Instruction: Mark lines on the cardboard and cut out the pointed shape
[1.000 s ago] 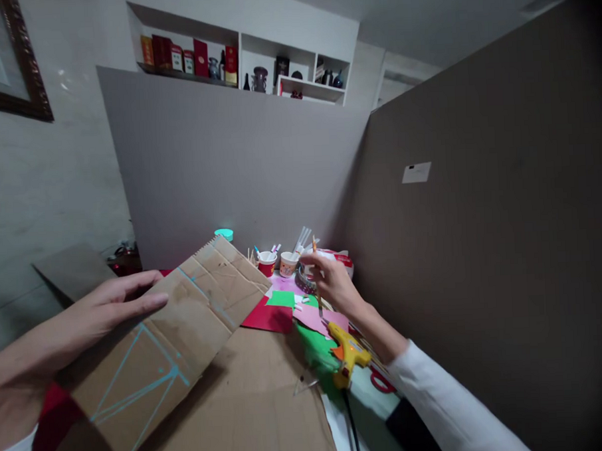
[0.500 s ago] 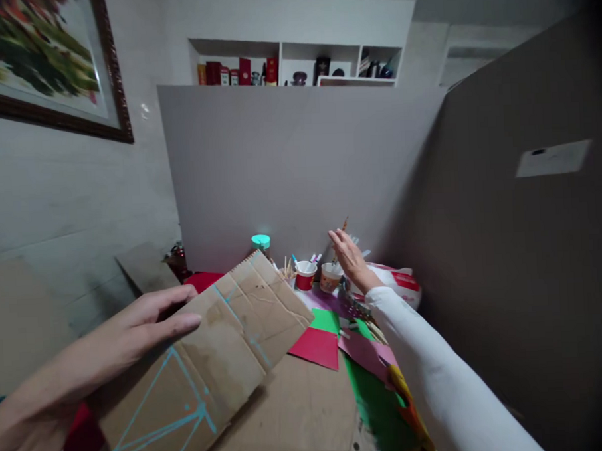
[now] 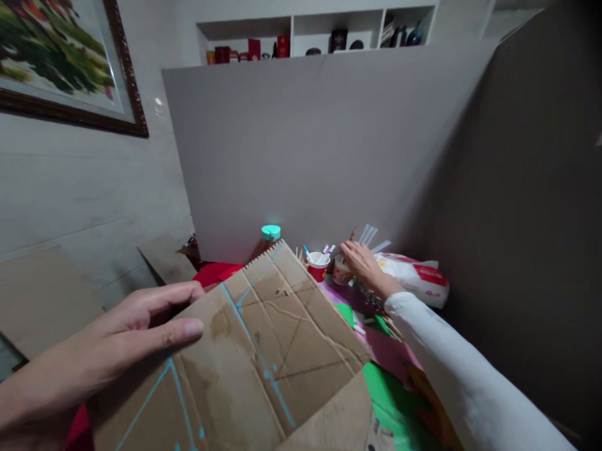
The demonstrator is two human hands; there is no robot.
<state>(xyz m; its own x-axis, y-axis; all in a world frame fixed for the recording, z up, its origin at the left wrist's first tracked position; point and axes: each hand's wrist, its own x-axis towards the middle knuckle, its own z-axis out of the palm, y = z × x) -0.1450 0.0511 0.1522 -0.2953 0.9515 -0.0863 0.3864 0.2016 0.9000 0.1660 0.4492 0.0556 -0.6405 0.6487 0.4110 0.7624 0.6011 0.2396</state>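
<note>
My left hand (image 3: 114, 343) grips the left edge of a creased brown cardboard sheet (image 3: 257, 360) marked with light blue lines, thumb on top, lifting it off the table. My right hand (image 3: 365, 266) reaches far forward to a small patterned paper cup (image 3: 341, 271) and holds a thin brown pencil (image 3: 352, 234) at the cup, fingers curled around it. A red paper cup (image 3: 317, 268) with markers stands just left of that cup. White sticks (image 3: 368, 234) rise behind my right hand.
Grey partition boards (image 3: 302, 145) wall in the table at the back and right. A white plastic bag (image 3: 418, 280) lies at the right. Green, pink and red paper sheets (image 3: 386, 355) cover the table. A teal-capped jar (image 3: 271, 233) stands at the back.
My right hand has carried the pencil from above the paper sheets forward to the cups. The cardboard sheet has come up closer, and the view has swung left and up.
</note>
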